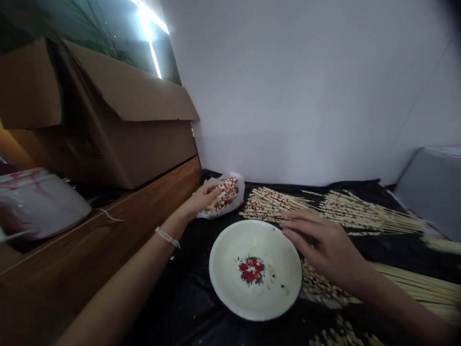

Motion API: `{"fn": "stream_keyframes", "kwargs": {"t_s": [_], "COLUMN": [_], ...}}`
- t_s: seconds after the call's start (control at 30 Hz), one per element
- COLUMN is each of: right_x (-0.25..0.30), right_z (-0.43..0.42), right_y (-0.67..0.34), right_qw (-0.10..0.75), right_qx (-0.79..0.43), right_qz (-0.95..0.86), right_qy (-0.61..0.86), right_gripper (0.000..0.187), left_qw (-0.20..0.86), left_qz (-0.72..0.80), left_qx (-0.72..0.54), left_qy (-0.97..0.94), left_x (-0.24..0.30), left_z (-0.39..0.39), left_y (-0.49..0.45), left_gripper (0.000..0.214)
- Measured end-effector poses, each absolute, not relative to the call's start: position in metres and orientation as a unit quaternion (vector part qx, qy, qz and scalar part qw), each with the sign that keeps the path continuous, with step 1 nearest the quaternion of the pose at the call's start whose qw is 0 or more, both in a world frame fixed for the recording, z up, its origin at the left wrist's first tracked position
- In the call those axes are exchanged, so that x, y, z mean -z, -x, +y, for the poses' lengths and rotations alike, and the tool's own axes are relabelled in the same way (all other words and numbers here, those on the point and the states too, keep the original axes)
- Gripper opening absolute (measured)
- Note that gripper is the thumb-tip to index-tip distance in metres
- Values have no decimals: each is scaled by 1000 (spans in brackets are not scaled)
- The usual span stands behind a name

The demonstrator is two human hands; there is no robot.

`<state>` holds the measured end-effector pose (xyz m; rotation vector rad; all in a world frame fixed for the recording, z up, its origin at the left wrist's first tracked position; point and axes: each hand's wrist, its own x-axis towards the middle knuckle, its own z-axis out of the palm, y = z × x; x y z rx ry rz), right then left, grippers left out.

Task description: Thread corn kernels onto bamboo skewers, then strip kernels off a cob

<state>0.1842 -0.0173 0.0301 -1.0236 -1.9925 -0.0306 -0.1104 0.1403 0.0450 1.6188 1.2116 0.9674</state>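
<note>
My left hand point(208, 196), a pale beaded bracelet at its wrist, is curled at the left side of a clear plastic bag point(236, 199). Small red and cream pieces point(227, 191) fill the bag, and my thumb lies over some of them; the other fingers are partly hidden. A white enamel bowl point(230, 288) with a red flower print stands in front of me, holding only a few crumbs. Beside its right rim, my right hand point(319, 242) is stretched out, fingers apart, with nothing visible in it.
Thin sticks threaded with cream and red pieces point(268, 204) lie beyond the bowl, with a second bundle point(355, 211) farther right. Bare sticks point(421, 286) and loose seed-like pieces point(320, 283) are at the right. Left are a cardboard box point(151, 144) and a white bucket point(43, 206).
</note>
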Motion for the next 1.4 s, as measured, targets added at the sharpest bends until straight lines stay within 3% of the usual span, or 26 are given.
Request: {"fn": "stream_keyframes", "kwargs": {"t_s": [0.1, 0.17, 0.27, 0.4, 0.53, 0.67, 1.2, 1.27, 1.4], "right_x": [-47, -49, -41, -28, -22, -18, -28, -30, -32], "right_z": [9, 20, 26, 29, 31, 30, 27, 27, 27], "right_y": [-158, -147, -140, -136, -131, -131, -160, -163, -167], "right_qw": [500, 495, 473, 457, 466, 476, 500, 506, 532], "right_qx": [-150, -238, -284, -339, -390, -435, -499, -520, -595], "right_qz": [-742, -719, -724, -724, -701, -684, -649, -632, -559], "right_qy": [421, 425, 415, 391, 372, 341, 284, 274, 223], "right_gripper": [19, 22, 25, 24, 28, 35, 33, 37, 34], "left_qw": [512, 561, 621, 710, 830, 862, 710, 652, 428], "left_qz": [478, 475, 472, 426, 322, 258, 302, 315, 343], "left_qx": [-387, -384, -379, -399, -345, -281, -322, -336, -452], "left_qy": [-599, -559, -499, -393, -297, -333, -549, -602, -704], "left_x": [-23, -18, -28, -51, -60, -59, -73, -75, -71], "left_z": [106, 93, 83, 67, 47, 38, 15, 15, 23], "left_y": [94, 96, 119, 138, 112, 69, 33, 33, 35], "left_gripper": [30, 23, 14, 23, 28, 34, 49, 48, 29]}}
